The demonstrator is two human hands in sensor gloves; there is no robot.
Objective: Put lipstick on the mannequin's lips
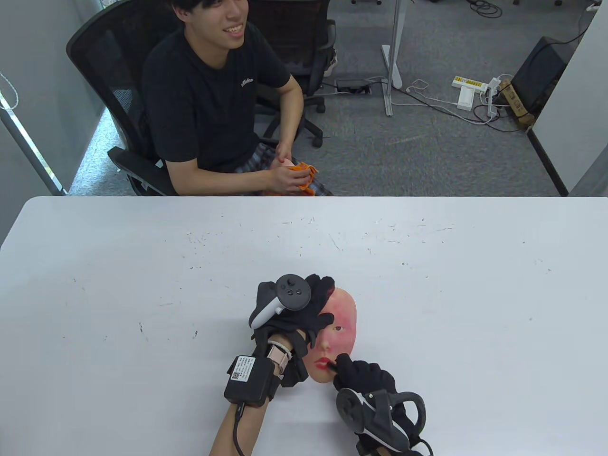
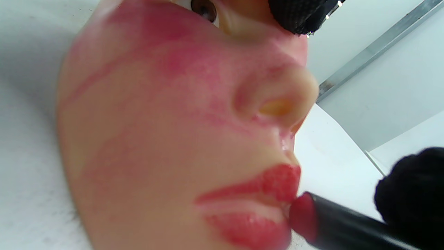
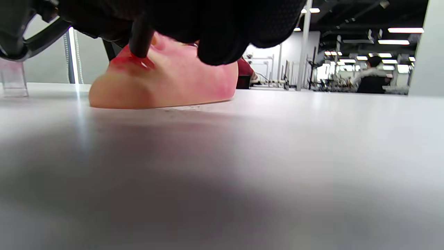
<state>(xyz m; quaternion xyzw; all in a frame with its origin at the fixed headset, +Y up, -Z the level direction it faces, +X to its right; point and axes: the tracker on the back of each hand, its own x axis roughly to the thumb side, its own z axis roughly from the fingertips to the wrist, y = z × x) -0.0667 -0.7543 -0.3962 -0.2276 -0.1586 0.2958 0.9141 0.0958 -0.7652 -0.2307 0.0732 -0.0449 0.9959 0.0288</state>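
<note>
Both hands busy; lipstick [image 2: 340, 225] touches mannequin lips [image 2: 263, 208].

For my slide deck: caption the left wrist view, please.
Red lipstick tip meets the mannequin face's lips.

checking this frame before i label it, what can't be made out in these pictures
- Table view: left hand covers half the mannequin face; that side is hidden.
- Table view: right hand hides most of the lipstick, so the grip is unclear.
- Left wrist view: forehead cut off by the top edge.
- Right wrist view: fingers block the upper face; the table is blurred.
</note>
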